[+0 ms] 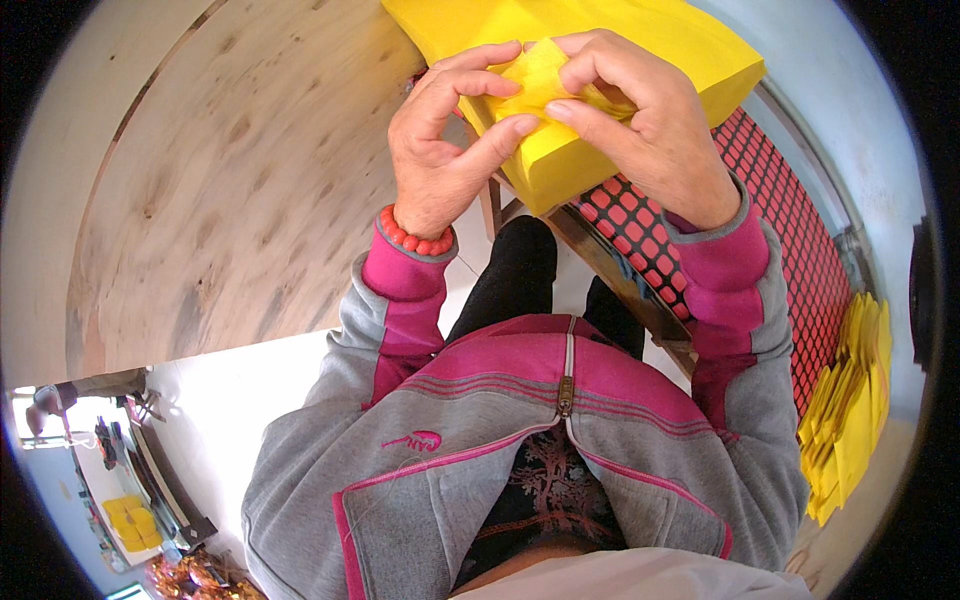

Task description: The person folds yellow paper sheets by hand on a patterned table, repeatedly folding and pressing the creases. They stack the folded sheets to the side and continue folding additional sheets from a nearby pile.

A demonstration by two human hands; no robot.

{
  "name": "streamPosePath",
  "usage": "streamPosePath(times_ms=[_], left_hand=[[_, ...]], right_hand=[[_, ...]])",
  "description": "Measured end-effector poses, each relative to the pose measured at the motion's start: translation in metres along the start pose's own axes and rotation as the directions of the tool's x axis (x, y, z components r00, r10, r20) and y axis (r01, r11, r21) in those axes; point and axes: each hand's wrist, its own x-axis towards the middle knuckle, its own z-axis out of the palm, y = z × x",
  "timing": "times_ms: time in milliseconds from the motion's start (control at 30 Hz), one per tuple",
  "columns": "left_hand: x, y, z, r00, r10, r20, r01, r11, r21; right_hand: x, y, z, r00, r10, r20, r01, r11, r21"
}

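Both of my hands are raised over a thick yellow stack (575, 165) with straight sides. Between them is a thin, crumpled yellow sheet (541, 72), slightly see-through, which looks like tissue paper or light cloth. My left hand (440, 135), with a red bead bracelet (412, 240) at its wrist, holds the sheet's left side between thumb and fingers. On the other side, my right hand (645, 115) pinches the sheet with thumb and forefinger. The right hand's remaining fingers are partly hidden behind it.
A large wooden board (240, 180) fills the left side. Red-and-black patterned cloth (770, 190) lies at the right, beside a wooden frame (625, 265). Layered yellow pieces (848, 410) are piled at the far right. Yellow bundles (132, 522) and shiny orange material (195, 577) appear at lower left.
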Motion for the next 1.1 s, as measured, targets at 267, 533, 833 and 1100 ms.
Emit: streamPosePath(times_ms=[267,533,833,1100], left_hand=[[0.001,0.002,0.000,0.999,0.044,0.022,-0.044,0.999,-0.008],[0.001,0.003,0.000,0.999,0.025,0.034,-0.025,1.000,-0.010],[-0.001,0.002,-0.002,0.999,0.003,0.048,-0.003,1.000,0.004],[0.000,0.003,-0.003,0.998,-0.004,0.065,0.005,1.000,-0.011]], right_hand=[[0.000,0.001,-0.002,0.999,-0.025,0.027,0.026,0.999,-0.022],[0.005,-0.005,-0.001,0.999,0.007,-0.051,-0.001,0.994,0.107],[0.009,0.000,-0.004,0.982,-0.188,-0.018,0.189,0.980,0.062],[0.006,-0.006,-0.007,0.989,-0.123,-0.083,0.124,0.992,0.002]])
